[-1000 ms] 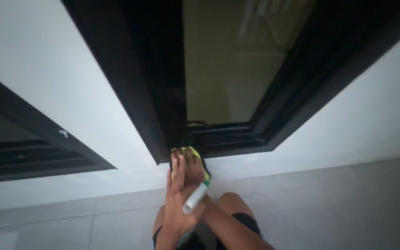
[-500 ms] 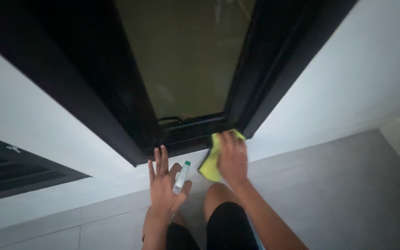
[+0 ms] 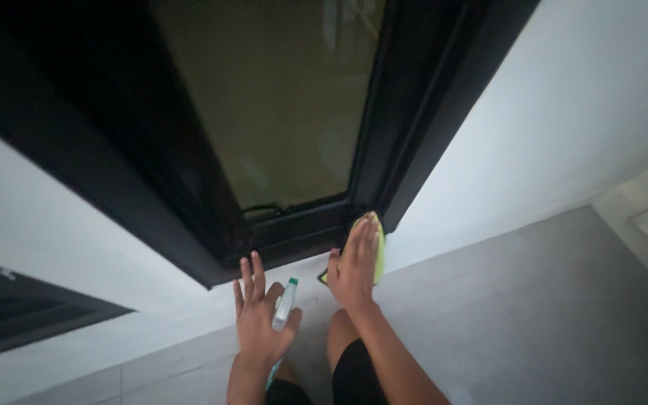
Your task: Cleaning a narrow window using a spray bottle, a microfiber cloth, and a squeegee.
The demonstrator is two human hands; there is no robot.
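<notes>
Both hands steady; right hand nudged cloth upward.

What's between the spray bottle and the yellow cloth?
In the head view, only a bare strip of white wall separates the spray bottle in the left hand from the cloth.

A black window frame dominates the view, holding a dim, brownish pane of glass that catches faint reflections. White wall spreads to either side of the frame. Below the frame lies a grey tiled floor with thin pale joints. Left of the frame, a second dark opening cuts into the wall. The light is low and even.
</notes>
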